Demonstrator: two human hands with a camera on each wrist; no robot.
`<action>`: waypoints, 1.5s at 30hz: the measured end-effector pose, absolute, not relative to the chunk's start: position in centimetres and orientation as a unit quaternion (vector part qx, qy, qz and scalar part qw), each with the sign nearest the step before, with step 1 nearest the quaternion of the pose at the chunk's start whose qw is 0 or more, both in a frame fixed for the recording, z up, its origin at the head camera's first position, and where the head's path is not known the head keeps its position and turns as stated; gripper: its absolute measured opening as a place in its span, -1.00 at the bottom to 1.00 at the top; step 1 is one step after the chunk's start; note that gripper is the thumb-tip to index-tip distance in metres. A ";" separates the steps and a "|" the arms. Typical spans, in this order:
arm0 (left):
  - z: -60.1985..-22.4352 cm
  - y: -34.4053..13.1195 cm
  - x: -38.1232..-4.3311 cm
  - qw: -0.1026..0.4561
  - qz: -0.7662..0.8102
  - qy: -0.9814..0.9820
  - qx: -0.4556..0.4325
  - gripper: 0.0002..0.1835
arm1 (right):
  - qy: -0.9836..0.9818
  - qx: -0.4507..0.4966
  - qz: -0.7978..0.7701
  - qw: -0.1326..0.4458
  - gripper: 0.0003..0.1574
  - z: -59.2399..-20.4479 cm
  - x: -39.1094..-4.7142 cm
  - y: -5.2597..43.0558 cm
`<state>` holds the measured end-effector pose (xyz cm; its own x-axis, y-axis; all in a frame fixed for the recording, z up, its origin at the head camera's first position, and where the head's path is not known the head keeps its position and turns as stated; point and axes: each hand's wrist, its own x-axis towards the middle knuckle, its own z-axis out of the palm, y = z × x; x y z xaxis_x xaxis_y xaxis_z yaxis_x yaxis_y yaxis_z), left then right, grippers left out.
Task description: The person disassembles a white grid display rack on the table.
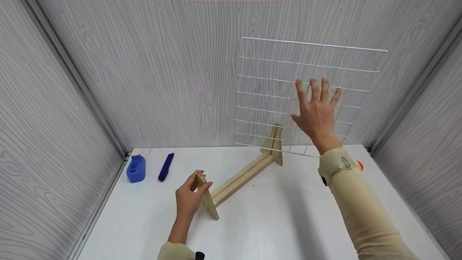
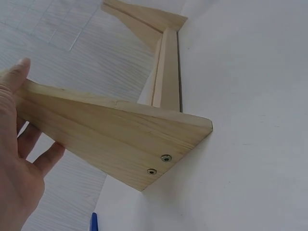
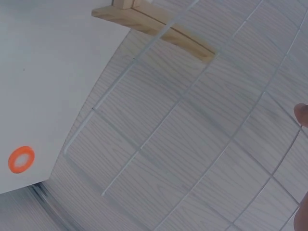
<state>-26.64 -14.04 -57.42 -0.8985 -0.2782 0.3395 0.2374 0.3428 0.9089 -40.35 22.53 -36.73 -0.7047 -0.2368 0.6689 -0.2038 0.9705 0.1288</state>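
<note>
Checking from near to far, the left hand (image 1: 189,198) pinches the upper tip of the near end panel (image 1: 209,203) — thumb on one side, fingers on the other. Two recessed metal fasteners (image 2: 166,158) show on its outer face, low down, well beyond those fingertips.

Two parallel wooden rails (image 1: 246,181) run from this panel away to the right of the left fingers, low along the white table (image 1: 267,231). A slim dark blue object (image 1: 166,167) lies beyond and to the left of the left fingers; a blue plastic object (image 1: 136,168) is farther left.

On the cream right cuff (image 1: 334,164), behind the right fingers, is dark lettering (image 1: 345,163); its wording cannot be read with certainty. The right hand (image 1: 317,112) is raised, fingers spread apart and nearly straight, in front of the white wire grid (image 1: 274,96). Contact with the wires cannot be confirmed.

The far end panel (image 1: 277,150) stands below and left of the right fingers, wires crossing before it. An orange ring (image 3: 21,160) lies below and right of them, near the table corner. Beyond everything — the grey wood-patterned wall (image 1: 173,72).
</note>
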 end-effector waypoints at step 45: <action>-58.1 -11.4 -23.6 0.438 -0.468 -0.767 -0.023 -0.39 | -0.927 0.114 -0.020 0.358 0.43 -36.8 -40.2 22.8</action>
<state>-23.62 -11.43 -58.05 -0.6148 -0.3751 0.6938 0.4452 0.5610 0.6979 -40.18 22.76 -36.83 -0.7177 -0.2252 0.6589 -0.1964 0.9733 0.1187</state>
